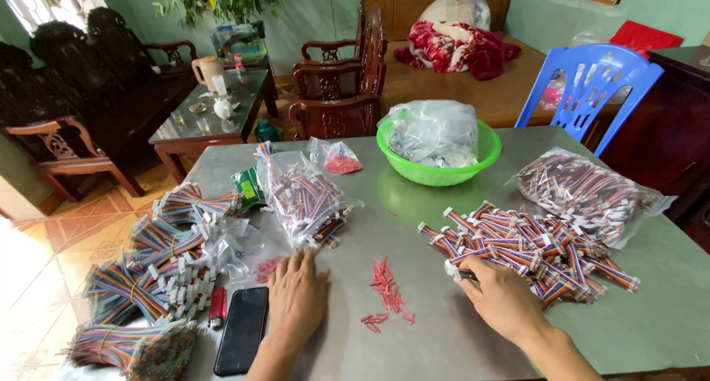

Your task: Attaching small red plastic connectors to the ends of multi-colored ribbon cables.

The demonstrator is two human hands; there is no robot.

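Observation:
My left hand [297, 296] lies flat on the grey table [444, 336], fingers spread, fingertips touching the near end of a clear bag of multicoloured ribbon cables [305, 196]. My right hand [503, 299] reaches into a loose pile of short ribbon cables with white connectors [536, 251] and pinches one at its near left edge. Between my hands lies a scatter of small red plastic pieces [387, 288].
A black phone [242, 329] and a red lighter [217, 307] lie left of my left hand. Bundled cables [148, 277] fill the table's left side. A green bowl holding plastic bags [436, 148], another cable bag [584, 192], a blue chair [592, 85] and wooden furniture [336, 92] stand beyond.

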